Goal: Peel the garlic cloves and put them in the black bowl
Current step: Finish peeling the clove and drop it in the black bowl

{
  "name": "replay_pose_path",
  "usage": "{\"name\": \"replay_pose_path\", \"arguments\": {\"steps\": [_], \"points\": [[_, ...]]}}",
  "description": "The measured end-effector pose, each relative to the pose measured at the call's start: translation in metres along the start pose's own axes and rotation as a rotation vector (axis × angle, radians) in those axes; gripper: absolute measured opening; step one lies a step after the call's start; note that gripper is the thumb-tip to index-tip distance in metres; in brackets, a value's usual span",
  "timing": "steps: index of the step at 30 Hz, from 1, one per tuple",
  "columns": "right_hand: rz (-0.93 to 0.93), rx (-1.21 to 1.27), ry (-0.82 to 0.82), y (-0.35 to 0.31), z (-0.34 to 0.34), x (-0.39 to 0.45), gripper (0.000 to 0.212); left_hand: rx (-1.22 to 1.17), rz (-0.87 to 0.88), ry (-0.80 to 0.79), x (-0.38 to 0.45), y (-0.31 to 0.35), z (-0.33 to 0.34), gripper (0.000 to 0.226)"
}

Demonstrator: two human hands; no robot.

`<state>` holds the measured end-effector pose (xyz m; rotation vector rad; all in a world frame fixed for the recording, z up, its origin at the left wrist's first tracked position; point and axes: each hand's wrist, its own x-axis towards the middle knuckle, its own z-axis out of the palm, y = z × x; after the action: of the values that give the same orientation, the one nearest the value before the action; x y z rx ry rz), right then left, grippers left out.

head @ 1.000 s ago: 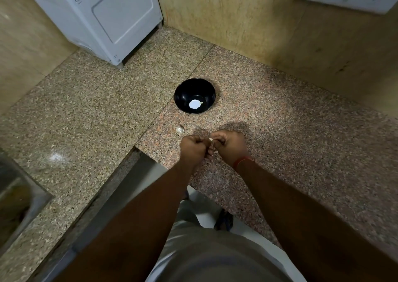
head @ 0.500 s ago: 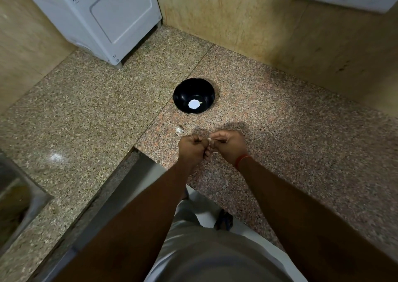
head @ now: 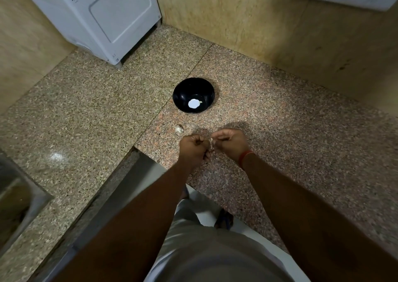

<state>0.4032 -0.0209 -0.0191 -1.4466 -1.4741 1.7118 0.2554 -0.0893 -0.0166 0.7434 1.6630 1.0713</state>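
A polished, speckled pink-and-brown granite countertop (head: pixel 280 120) is seen, its smooth surface catching a bright glare on the greyer slab at the left. A round black bowl (head: pixel 183 94) of glossy, smooth finish, seemingly plastic, is set on it, small highlights showing on its inner wall. A pale, papery-skinned garlic clove (head: pixel 179 128) is seen on the stone. The beige walls (head: pixel 247 16) are faced with matt, faintly mottled stone-like panels. A white appliance casing (head: pixel 103 14) of smooth, satin plastic or painted metal is shown, as are a dull brushed-metal sink (head: pixel 19 200) and a red thread wristband (head: pixel 245 155).
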Motion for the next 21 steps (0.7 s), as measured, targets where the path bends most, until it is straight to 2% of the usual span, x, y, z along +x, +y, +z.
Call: {"name": "replay_pose_path", "arguments": {"steps": [11,21], "points": [[0.052,0.013,-0.006,0.0045,-0.0002,-0.0041,0.025,0.208,-0.02,0.016,0.001,-0.0085,0.0018,0.027],[0.026,-0.15,-0.04,0.0086,-0.002,-0.0072,0.028,0.238,0.001,0.011,-0.0035,-0.004,0.0013,0.01]]}}
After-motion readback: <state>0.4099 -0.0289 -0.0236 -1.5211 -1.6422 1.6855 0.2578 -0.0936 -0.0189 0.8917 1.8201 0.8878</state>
